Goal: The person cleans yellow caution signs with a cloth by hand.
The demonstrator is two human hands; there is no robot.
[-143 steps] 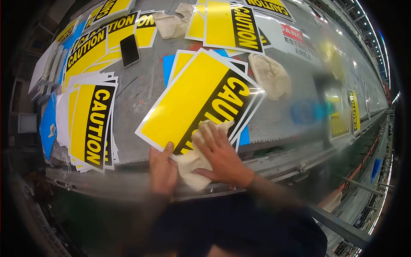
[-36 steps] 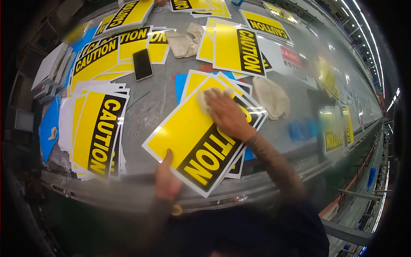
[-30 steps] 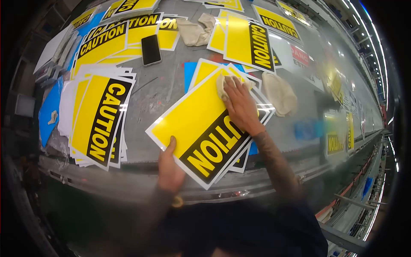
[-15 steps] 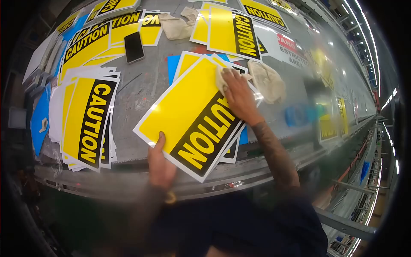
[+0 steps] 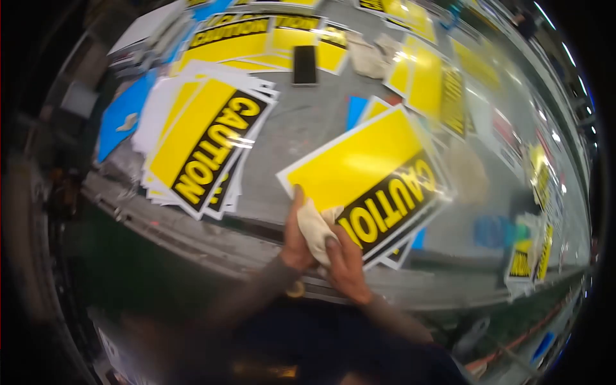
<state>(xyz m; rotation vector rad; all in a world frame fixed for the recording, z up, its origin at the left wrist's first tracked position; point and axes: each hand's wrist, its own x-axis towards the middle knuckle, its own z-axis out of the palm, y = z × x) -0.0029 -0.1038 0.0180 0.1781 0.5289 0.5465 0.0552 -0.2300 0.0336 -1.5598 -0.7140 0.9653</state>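
A yellow and black CAUTION sign (image 5: 359,160) lies tilted on a small pile near the table's front edge. My left hand (image 5: 296,236) grips its near left corner, the thumb on top and the other fingers mostly hidden. A cream cloth (image 5: 313,224) is bunched in my right hand (image 5: 348,264) at the sign's near edge, right beside my left hand. The cloth covers part of the sign's corner. Under the sign, edges of other signs and a blue sheet (image 5: 356,111) show.
Left of me is a fanned stack of CAUTION signs (image 5: 192,138). A black phone (image 5: 305,65) lies farther back, with a second cloth (image 5: 369,56) and more signs (image 5: 231,40) around it. At right stands a blurred blue bottle (image 5: 491,230).
My right hand has brought the cloth from the sign's far right corner down to the near left edge beside my left hand. The view has turned left.
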